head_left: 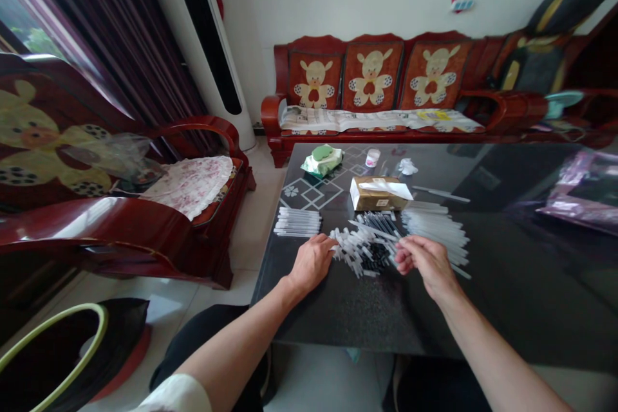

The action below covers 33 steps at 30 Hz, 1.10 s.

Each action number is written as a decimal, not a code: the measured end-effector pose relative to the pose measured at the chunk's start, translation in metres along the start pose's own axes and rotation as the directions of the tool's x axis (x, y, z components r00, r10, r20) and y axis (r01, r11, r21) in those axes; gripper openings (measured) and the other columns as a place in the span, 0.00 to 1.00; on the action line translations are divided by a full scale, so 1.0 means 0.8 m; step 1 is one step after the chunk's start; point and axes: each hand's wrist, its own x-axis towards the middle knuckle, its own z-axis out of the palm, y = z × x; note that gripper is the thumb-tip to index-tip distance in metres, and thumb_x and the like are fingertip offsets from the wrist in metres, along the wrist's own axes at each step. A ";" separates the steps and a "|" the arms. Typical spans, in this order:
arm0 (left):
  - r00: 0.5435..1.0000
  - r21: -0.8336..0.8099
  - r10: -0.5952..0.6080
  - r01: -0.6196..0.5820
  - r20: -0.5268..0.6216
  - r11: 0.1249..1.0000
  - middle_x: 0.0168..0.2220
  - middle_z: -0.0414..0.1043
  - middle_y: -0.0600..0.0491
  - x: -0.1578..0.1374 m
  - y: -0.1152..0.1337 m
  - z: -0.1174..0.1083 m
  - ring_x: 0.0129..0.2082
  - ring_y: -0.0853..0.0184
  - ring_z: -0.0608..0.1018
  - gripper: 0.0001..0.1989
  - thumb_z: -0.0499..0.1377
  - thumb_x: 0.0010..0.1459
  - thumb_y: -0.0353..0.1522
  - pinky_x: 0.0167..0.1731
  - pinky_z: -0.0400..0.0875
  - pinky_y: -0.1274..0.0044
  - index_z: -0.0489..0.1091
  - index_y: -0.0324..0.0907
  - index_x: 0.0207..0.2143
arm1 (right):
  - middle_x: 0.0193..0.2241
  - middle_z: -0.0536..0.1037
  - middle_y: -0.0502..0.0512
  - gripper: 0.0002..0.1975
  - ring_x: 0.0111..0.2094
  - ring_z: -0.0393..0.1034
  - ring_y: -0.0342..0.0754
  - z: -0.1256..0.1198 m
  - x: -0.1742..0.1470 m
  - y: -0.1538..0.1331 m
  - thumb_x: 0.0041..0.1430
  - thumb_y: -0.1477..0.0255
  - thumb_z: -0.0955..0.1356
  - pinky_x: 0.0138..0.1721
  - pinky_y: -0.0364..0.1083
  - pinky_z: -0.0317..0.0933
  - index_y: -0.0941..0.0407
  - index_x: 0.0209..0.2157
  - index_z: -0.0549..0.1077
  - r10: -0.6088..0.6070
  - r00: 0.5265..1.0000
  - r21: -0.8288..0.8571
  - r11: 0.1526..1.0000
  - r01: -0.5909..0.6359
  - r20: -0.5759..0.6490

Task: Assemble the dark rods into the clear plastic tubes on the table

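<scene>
My right hand (425,259) pinches one end of a slim translucent pen barrel (371,230), which points left across the pile. At the left edge of a heap of white pen caps (350,248) is my left hand (311,262), its fingers curled down together; whatever they grip is hidden. Small black pen parts (375,257) lie against the caps. Behind them are dark pen refills (379,222). Many loose translucent barrels (437,232) are stacked beyond my right hand. A row of capped pens (298,222) lies beyond my left hand.
On the dark table (338,315) a tissue box (379,194) stands behind the parts. Farther back are a green wipes pack (322,161), a small jar (372,158) and crumpled tissue (408,167). Two pens (441,194) lie apart; shiny purple packaging (586,187) is at right.
</scene>
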 end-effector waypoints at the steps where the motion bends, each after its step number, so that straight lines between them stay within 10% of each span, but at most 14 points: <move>1: 1.000 -0.026 0.006 -0.006 -0.010 1.000 0.38 0.71 0.50 0.003 0.003 0.003 0.40 0.66 0.73 0.12 0.51 0.63 0.30 0.44 0.67 0.75 0.71 0.43 0.44 | 0.15 0.73 0.53 0.17 0.13 0.66 0.43 0.001 0.000 0.000 0.48 0.58 0.71 0.13 0.41 0.61 0.59 0.26 0.72 -0.006 1.000 -0.005 1.000 0.006 -0.002; 14: 1.000 0.159 0.021 -0.021 0.003 0.987 0.37 0.68 0.48 0.046 0.017 0.039 0.40 0.61 0.68 0.10 0.57 0.59 0.38 0.41 0.65 0.69 0.71 0.40 0.34 | 0.15 0.73 0.52 0.16 0.13 0.66 0.43 0.001 0.000 -0.008 0.50 0.59 0.70 0.14 0.41 0.60 0.59 0.26 0.71 -0.036 0.999 0.025 0.999 0.036 0.001; 24: 0.984 -0.288 -0.115 0.072 -0.135 0.955 0.33 0.70 0.52 0.044 0.025 0.041 0.35 0.66 0.72 0.03 0.60 0.55 0.31 0.39 0.66 0.73 0.70 0.41 0.32 | 0.15 0.73 0.53 0.14 0.13 0.66 0.44 0.003 0.000 -0.010 0.51 0.61 0.69 0.14 0.42 0.61 0.59 0.26 0.72 -0.039 0.999 0.049 0.998 0.038 0.012; 29: 0.884 -0.886 -0.464 0.258 0.056 0.386 0.22 0.69 0.56 0.049 0.003 0.021 0.22 0.71 0.73 0.10 0.63 0.50 0.35 0.23 0.65 0.80 0.70 0.38 0.31 | 0.16 0.74 0.54 0.13 0.14 0.67 0.44 -0.003 -0.003 -0.012 0.52 0.62 0.70 0.16 0.43 0.62 0.60 0.26 0.72 -0.073 0.996 0.129 0.990 0.065 0.059; 33: 0.818 -0.969 -0.534 0.248 0.213 -0.007 0.22 0.70 0.55 0.045 -0.018 0.011 0.21 0.75 0.72 0.16 0.69 0.43 0.38 0.25 0.67 0.82 0.72 0.36 0.31 | 0.17 0.74 0.53 0.14 0.15 0.67 0.44 0.000 -0.006 -0.010 0.54 0.62 0.69 0.16 0.43 0.63 0.60 0.27 0.72 -0.081 0.986 0.124 0.990 0.063 0.143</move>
